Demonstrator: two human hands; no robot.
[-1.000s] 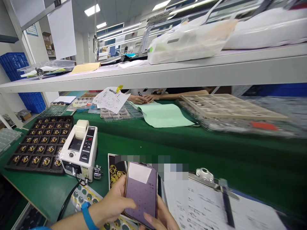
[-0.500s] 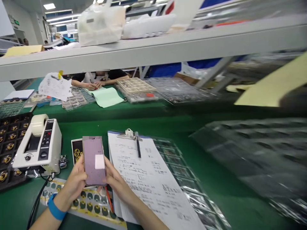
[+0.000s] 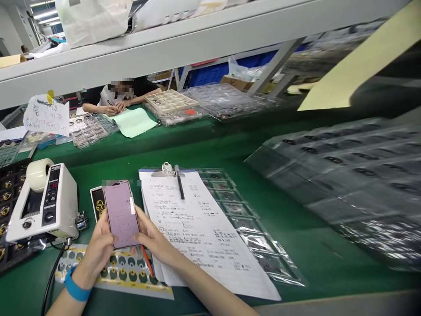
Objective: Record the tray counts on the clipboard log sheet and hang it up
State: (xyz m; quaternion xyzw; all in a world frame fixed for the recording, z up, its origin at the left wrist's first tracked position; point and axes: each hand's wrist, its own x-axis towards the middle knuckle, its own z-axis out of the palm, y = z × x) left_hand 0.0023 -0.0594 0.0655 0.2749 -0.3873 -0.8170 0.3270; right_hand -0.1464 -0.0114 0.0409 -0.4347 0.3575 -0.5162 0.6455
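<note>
I've got the slim black-framed smartphone with the lit purple screen (image 3: 121, 215) cradled in both hands just above the green bench mat (image 3: 296, 245). My left hand (image 3: 98, 248) wraps the lower left edge and my right hand (image 3: 151, 239) cups the lower right, thumb resting on the glass, so both are closed on it rather than spread.

Biggest risk as I see it: I'm only gripping the bottom third, so the top is unsupported. If a thumb presses too hard, the phone could tip forward out of my fingers onto the yellow-and-green dotted sticker sheet (image 3: 125, 275) right under it, or clip the white electric tape dispenser (image 3: 42, 206) sitting at about 9 o'clock. The white paper form on the clipboard (image 3: 200, 228) is just beside it at 3 o'clock, touching my right wrist, so a slip that way would shove the paperwork.

The long axis runs roughly 6 to 12 o'clock, with the top leaning slightly toward 11, screen facing up at me.
</note>
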